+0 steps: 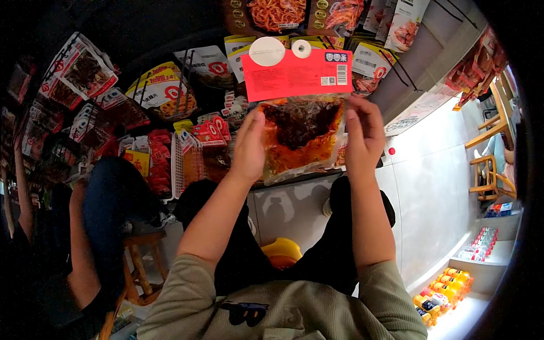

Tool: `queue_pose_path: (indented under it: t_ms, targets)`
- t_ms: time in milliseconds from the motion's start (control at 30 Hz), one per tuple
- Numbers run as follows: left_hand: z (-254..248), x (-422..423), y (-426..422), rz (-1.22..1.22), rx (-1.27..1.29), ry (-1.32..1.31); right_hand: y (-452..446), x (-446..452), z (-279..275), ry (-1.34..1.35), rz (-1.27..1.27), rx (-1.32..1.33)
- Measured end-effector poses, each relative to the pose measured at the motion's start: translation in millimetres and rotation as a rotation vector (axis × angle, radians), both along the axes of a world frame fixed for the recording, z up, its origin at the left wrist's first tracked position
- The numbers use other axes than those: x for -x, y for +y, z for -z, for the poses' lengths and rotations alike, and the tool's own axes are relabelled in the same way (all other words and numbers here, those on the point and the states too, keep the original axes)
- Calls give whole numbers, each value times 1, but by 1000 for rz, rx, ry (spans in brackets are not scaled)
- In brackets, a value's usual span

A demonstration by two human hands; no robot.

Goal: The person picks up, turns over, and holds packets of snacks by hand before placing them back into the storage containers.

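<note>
A clear plastic snack packet (pixel 306 133) with dark reddish-brown, oily contents is held up in front of me. Its red header card (pixel 300 72) bears a barcode, white lettering and white round shapes along the top. My left hand (pixel 249 144) grips the packet's left edge, thumb along the side. On the opposite edge, my right hand (pixel 365 133) is closed with its thumb toward me and fingers partly behind the packet. Whatever lies directly behind the packet is hidden.
Hanging snack bags (pixel 161 88) and a white plastic basket (pixel 184 164) fill the display ahead. Another person's knee (pixel 122 192) and a wooden stool (pixel 141 255) are at left. A yellow object (pixel 282 249) sits between my legs. Orange bottles (pixel 445 292) stand lower right.
</note>
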State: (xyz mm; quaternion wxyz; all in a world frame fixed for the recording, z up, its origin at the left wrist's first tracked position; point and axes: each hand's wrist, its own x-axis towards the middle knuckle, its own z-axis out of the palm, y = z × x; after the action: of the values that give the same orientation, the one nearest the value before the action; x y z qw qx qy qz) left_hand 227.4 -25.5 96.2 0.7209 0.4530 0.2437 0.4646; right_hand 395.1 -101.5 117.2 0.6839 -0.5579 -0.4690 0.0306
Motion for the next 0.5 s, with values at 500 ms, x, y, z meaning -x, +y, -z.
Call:
queue_pose_path:
  t_ms: [500]
  targets:
    - [-1, 4, -8, 149, -121, 52, -5, -1, -10, 658, -354, -18]
